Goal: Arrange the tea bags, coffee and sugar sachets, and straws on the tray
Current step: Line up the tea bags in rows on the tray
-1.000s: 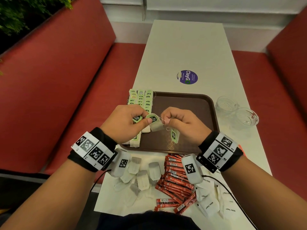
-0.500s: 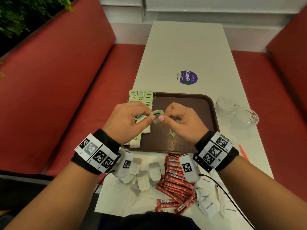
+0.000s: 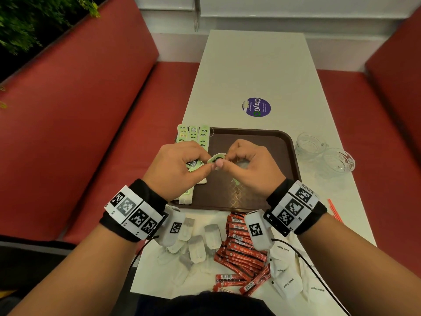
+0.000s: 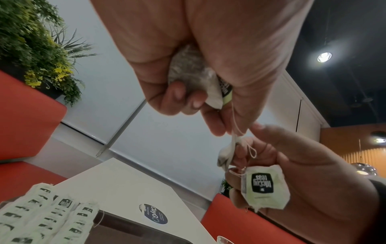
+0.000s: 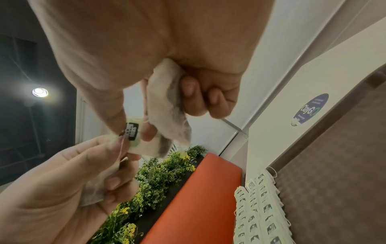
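Both hands hover above the tray (image 3: 282,142), left hand (image 3: 175,167) and right hand (image 3: 248,169) fingers each pinching a string-tangled tea bag (image 4: 265,188) between them.

Green-tagged tea bags (image 3: 193,137) rowed on tray (image 3: 284,142)

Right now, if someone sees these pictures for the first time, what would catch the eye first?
Most striking are the left hand and right hand meeting above the dark brown plastic tray, each pinching a white paper tea bag with green tag. Rows of the same tea bags line the tray's left edge. Red coffee sachets lie heaped on the white table, nearer the person.
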### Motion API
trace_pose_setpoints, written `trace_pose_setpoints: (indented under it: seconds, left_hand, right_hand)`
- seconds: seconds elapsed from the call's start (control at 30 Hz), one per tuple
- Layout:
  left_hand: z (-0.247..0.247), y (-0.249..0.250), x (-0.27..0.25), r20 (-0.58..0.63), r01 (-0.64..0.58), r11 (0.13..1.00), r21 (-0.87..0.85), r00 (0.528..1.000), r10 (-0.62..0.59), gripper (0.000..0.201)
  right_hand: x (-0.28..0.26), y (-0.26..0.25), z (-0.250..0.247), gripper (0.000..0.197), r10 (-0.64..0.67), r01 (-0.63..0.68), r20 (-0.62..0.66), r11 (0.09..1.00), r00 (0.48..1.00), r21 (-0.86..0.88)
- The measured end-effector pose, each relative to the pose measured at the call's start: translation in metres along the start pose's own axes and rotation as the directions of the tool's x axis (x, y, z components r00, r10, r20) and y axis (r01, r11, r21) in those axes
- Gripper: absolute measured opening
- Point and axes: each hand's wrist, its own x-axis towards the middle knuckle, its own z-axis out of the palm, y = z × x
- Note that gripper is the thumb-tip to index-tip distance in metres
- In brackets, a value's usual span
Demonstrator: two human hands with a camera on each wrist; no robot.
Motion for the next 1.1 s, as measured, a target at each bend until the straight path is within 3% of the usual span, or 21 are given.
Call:
trace_pose_setpoints:
  seconds: [0.2, 0.3, 0.5, 0.7, 0.87, 1.0, 1.1]
  left_hand:
    - [0.001, -0.001, 0.001, -0.045, 0.002, 1.000, 0.029, 0.999, 0.000, 0.016]
    - [0.002, 0.001, 0.001, -0.063, 0.000, 0.999, 0.034, 0.998, 0.002, 0.023]
    - [0.007, 0.001, 0.001, -0.063, -0.011, 0.999, 0.036, 0.998, 0.013, 0.018]
    - [0.006, -0.001, -0.001, -0.128, 0.019, 0.999, 0.045, 0.992, -0.013, 0.014]
    - [0.002, -0.002, 0.000, -0.181, 0.034, 0.999, 0.011, 0.983, -0.032, 0.018]
    - [-0.003, -0.006, 0.000, -0.150, 0.149, 0.983, -0.111, 0.975, -0.165, 0.013]
    - [-0.006, -0.012, -0.001, -0.114, 0.220, 0.969, -0.112, 0.966, -0.232, 0.014]
  right_hand:
    - [0.000, 0.000, 0.001, 0.035, -0.009, 0.016, -0.107, 0.998, 0.994, 0.066]
    - [0.001, 0.000, 0.002, 0.020, -0.027, 0.027, -0.058, 1.000, 0.998, -0.012]
    - [0.002, 0.000, 0.003, 0.009, -0.023, 0.023, -0.032, 1.000, 0.999, 0.011]
    - [0.001, -0.008, 0.002, 0.019, -0.017, 0.021, -0.082, 0.999, 0.996, 0.047]
    - [0.004, 0.000, 0.002, 0.014, 0.006, -0.007, -0.113, 1.000, 0.994, -0.008]
    - [0.004, 0.003, -0.001, 0.015, 0.069, -0.063, -0.118, 0.997, 0.991, 0.050]
    - [0.003, 0.001, -0.003, 0.022, 0.081, -0.071, -0.113, 0.994, 0.990, 0.088]
